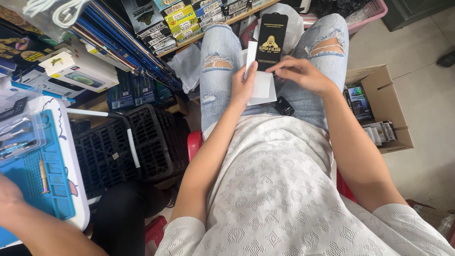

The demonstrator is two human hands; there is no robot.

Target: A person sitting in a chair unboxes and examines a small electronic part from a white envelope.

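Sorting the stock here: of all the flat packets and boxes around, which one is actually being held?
The black flat packet over the lap, gripped by the left hand and right hand; the others sit on shelves or in the cardboard box.

On the left we see a blue work mat [45,189] on a white table [79,208], with black plastic crates [142,147] beside it. Far left, shelves hold stacked boxed accessories [80,71]. On the right floor stands an open cardboard box [388,109].

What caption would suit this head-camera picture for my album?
Seated person's left hand and right hand hold a black flat pack and white sleeve over torn jeans.
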